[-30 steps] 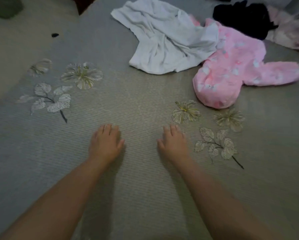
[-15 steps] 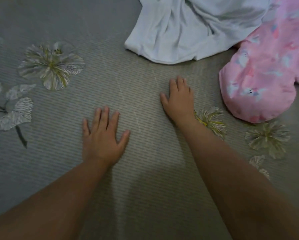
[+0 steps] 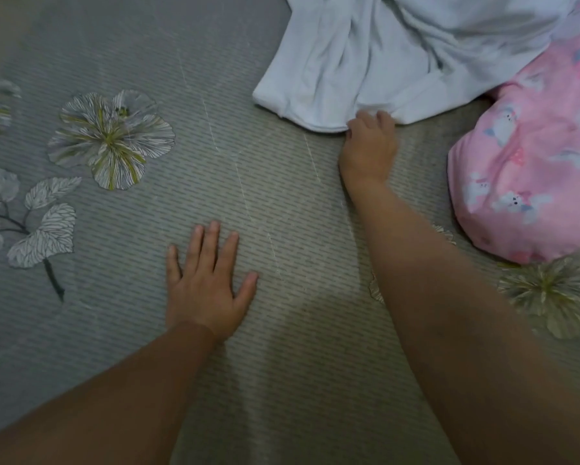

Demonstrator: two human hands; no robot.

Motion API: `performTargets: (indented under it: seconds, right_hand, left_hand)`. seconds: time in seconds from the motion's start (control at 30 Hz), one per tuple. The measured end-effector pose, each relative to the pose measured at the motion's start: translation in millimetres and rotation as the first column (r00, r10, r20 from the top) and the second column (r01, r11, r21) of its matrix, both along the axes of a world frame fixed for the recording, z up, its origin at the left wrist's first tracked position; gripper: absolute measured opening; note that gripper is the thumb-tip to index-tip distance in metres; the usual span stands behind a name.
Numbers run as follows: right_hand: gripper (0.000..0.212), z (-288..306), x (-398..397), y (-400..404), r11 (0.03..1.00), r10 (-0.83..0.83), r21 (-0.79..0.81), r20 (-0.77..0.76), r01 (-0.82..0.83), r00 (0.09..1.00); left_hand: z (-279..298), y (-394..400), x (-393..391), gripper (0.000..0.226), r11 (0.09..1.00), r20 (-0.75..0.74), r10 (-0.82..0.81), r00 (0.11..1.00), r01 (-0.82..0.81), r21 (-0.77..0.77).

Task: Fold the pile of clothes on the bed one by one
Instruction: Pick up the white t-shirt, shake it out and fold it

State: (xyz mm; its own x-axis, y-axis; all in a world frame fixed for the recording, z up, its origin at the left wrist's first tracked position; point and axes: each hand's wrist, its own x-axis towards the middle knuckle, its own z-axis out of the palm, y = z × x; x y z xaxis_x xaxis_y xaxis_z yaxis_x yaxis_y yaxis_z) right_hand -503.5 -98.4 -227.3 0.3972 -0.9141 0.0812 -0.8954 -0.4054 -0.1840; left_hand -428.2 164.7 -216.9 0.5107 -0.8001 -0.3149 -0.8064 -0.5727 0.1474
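R hand is at the near hem of the white garment, fingers curled onto the fabric edge, so it looks like it grips the hem, tho the fingertips are partly hidden by cloth. L hand lies flat on the bed, fingers straight and spread, holding nothing, prob bracing the lean. White garment sits crumpled at the far side, overlapping the pink garment to its right; nothing looks folded yet, so this is the start of item one. Risks, imo: a one-handed pull from the hem could drag the pink piece along where the two overlap, or bring the white one over bunched and twisted, needing a shake-out before folding. A thin pinch on just one layer may slip. Weight on the L palm could also wrinkle the sheet where folding happens
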Motion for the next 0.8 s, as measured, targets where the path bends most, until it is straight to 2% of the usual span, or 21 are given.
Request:
performTargets:
  seconds: [0.13,0.3,0.43,0.53,0.63,0.7,0.73,0.8]
  right_hand:
    - [0.037,-5,-6,31,0.997,0.025,0.060,0.188,-0.037,0.982]
    - [0.023,3,-39,114,0.990,0.062,0.090,0.411,-0.108,0.909]
    - [0.018,9,-71,194,0.990,0.058,0.096,0.396,-0.104,0.916]
    - [0.026,9,-89,250,0.995,0.087,0.012,0.319,-0.096,0.944]
    - [0.026,2,-92,267,0.991,0.123,-0.080,0.238,-0.106,0.963]
    - [0.026,-1,-90,264,0.990,0.113,-0.103,0.222,-0.092,0.968]
    - [0.025,-1,-90,263,0.991,0.108,-0.106,0.223,-0.086,0.969]
    - [0.018,-1,-89,263,0.992,0.107,-0.096,0.244,-0.086,0.964]
  left_hand:
    - [-5,2,1,0.078,1.000,0.004,-0.001,1.000,0.001,-0.016]
    - [-9,3,0,0.065,0.997,-0.008,0.016,1.000,-0.016,-0.078]
    - [-8,4,-2,0.073,0.995,-0.001,-0.004,1.000,0.003,-0.101]
    - [-16,8,3,0.072,0.999,0.070,-0.052,0.996,0.053,-0.001]
    - [-18,12,10,0.068,0.997,-0.030,-0.059,0.998,0.058,-0.049]
    - [-14,22,6,0.071,0.992,-0.023,-0.129,0.991,0.129,0.013]
    - [-12,34,1,0.072,0.994,-0.026,-0.104,0.994,0.105,0.015]
    - [-5,67,-9,0.064,0.983,-0.083,0.012,0.996,-0.027,-0.180]
